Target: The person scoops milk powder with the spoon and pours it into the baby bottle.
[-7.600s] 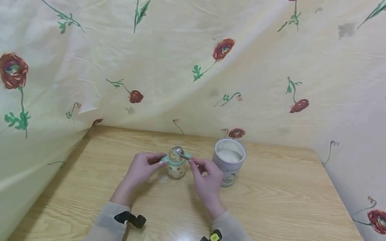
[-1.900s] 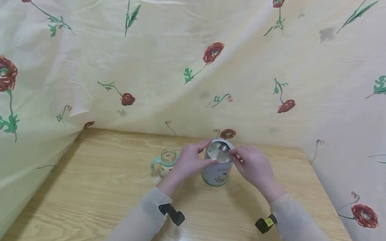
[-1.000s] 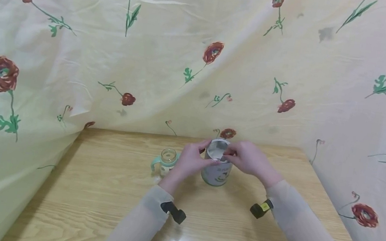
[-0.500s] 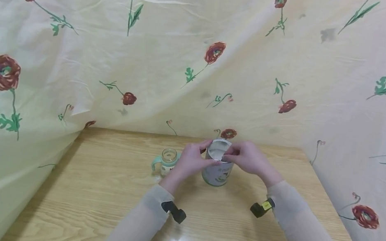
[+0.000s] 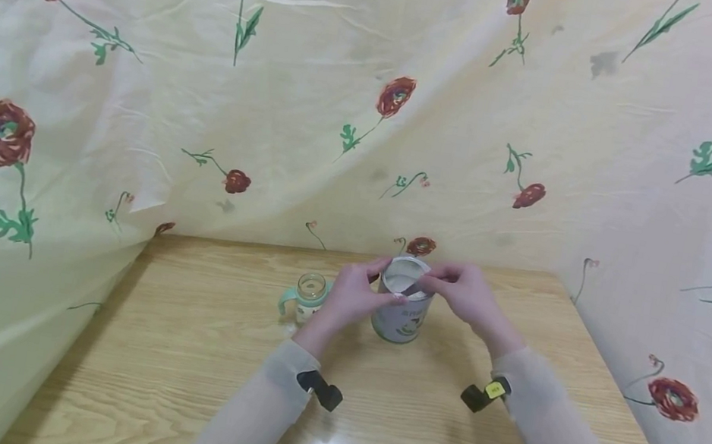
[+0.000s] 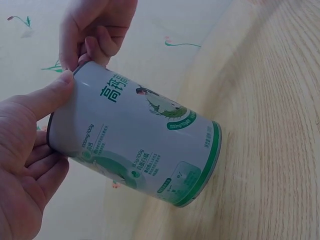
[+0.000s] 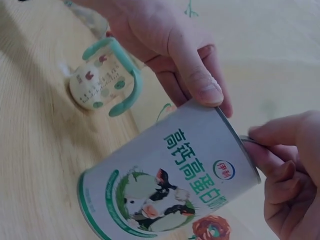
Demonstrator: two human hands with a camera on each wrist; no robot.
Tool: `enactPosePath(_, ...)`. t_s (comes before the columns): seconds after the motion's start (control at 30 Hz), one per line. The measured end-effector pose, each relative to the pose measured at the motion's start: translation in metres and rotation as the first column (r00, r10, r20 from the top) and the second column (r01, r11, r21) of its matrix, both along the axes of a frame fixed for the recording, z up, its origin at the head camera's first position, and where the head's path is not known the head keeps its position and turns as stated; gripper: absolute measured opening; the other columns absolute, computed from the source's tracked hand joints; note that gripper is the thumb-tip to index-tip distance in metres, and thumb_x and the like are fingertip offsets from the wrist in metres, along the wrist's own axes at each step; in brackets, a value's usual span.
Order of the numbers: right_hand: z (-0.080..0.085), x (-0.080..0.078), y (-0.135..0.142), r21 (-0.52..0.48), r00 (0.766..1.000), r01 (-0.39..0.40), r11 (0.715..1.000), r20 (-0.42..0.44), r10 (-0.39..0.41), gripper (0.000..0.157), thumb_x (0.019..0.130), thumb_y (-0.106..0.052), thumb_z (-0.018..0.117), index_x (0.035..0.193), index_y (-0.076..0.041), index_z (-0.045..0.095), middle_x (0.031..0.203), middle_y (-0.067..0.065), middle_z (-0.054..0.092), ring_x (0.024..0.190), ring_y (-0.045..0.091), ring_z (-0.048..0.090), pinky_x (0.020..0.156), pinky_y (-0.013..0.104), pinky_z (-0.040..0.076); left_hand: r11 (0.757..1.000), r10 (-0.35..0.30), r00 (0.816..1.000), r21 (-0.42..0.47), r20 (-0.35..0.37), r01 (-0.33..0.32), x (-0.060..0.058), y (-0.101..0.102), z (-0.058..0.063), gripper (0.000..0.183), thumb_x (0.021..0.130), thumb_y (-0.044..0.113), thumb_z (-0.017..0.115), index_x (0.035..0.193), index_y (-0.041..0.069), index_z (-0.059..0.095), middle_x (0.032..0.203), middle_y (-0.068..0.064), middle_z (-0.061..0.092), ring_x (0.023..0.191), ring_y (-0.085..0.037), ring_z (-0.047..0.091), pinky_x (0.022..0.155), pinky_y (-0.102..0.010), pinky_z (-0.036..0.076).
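Observation:
A white milk powder can (image 5: pixel 397 324) with a green base band stands at the table's back, its opening facing up toward the head view. My left hand (image 5: pixel 355 295) grips the can at its rim, thumb on the near side and fingers on the far side. Over the right of the opening, my right hand (image 5: pixel 465 296) pinches the handle of a metal spoon (image 7: pixel 247 139); the spoon's bowl is hidden inside the can. Pale powder shows within. Left of the can, partly behind my left hand, stands a glass bottle (image 5: pixel 311 289) with mint handles, uncapped, pale contents inside.
The wooden table (image 5: pixel 205 353) ends just behind the can and bottle, where a flower-printed cloth (image 5: pixel 301 129) hangs. The cloth also runs along both sides. Each forearm wears a black wrist camera (image 5: pixel 320 392).
Earlier the spoon was over the bottle, with my left hand on the bottle. Both hands then moved right to the can; the spoon dipped in, and my right hand has just risen slightly.

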State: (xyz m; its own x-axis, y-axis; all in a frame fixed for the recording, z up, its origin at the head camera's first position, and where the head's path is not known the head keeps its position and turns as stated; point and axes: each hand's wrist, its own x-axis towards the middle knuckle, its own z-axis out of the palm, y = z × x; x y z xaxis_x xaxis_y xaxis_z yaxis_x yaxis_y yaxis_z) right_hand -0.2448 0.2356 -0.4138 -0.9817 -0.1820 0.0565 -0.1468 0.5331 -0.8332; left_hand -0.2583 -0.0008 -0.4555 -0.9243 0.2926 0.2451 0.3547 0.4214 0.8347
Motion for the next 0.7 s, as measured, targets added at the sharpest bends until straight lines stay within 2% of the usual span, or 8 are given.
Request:
enactPosePath(0.17, -0.009, 0.009, 0.001, -0.111, 0.991, 0.133, 0.985, -0.001, -0.134, 0.037, 0.100, -0.032, 0.078, 0.116, 0.000, 0.076, 0.115, 0.014, 0.076, 0.113, 0.031, 0.066, 0.104, 0.049, 0.051, 1.000, -0.005, 1.000, -0.003, -0.007, 0.005, 0.000, 0.000, 0.000, 0.083, 0.083, 0.036, 0.095, 0.154, 0.011, 0.058, 0.157, -0.006, 0.056, 0.136, -0.029, 0.062, 0.110, -0.039, 0.054)
enactPosePath(0.3, -0.016, 0.020, -0.001, -0.229, 0.974, 0.218, 0.949, -0.004, -0.225, 0.038, 0.100, -0.032, 0.079, 0.119, 0.001, 0.076, 0.118, 0.014, 0.077, 0.112, 0.024, 0.067, 0.107, 0.045, 0.048, 1.000, -0.005, 1.000, 0.004, 0.010, 0.005, 0.001, 0.000, 0.000, 0.083, 0.084, 0.035, 0.095, 0.154, 0.011, 0.058, 0.157, -0.006, 0.056, 0.137, -0.028, 0.061, 0.111, -0.039, 0.054)
enactPosePath(0.43, -0.023, 0.029, -0.003, -0.315, 0.947, 0.315, 0.895, 0.045, -0.317, 0.038, 0.100, -0.035, 0.079, 0.118, -0.002, 0.076, 0.108, 0.001, 0.080, 0.107, 0.014, 0.065, 0.097, 0.035, 0.048, 1.000, -0.002, 1.000, 0.013, 0.024, 0.001, 0.001, 0.000, -0.001, 0.084, 0.083, 0.034, 0.096, 0.154, 0.011, 0.058, 0.157, -0.004, 0.055, 0.138, -0.028, 0.061, 0.112, -0.038, 0.053)
enactPosePath(0.6, -0.032, 0.033, -0.006, -0.424, 0.911, 0.408, 0.809, 0.123, -0.395, 0.028, 0.099, -0.031, 0.080, 0.111, -0.006, 0.078, 0.093, -0.011, 0.079, 0.097, 0.013, 0.061, 0.078, 0.025, 0.051, 1.000, -0.002, 1.000, 0.026, 0.016, 0.001, 0.001, 0.000, -0.001, 0.084, 0.082, 0.034, 0.096, 0.154, 0.012, 0.058, 0.157, -0.002, 0.055, 0.137, -0.027, 0.061, 0.111, -0.037, 0.053)
enactPosePath(0.7, -0.036, 0.033, -0.009, -0.453, 0.900, 0.423, 0.785, 0.114, -0.420, 0.025, 0.100, -0.029, 0.080, 0.110, -0.006, 0.077, 0.091, -0.012, 0.079, 0.096, 0.012, 0.063, 0.075, 0.022, 0.051, 0.999, -0.006, 1.000, 0.032, 0.012, 0.006, 0.001, 0.000, -0.001, 0.084, 0.083, 0.034, 0.096, 0.154, 0.011, 0.058, 0.157, -0.003, 0.055, 0.137, -0.028, 0.061, 0.111, -0.038, 0.053)
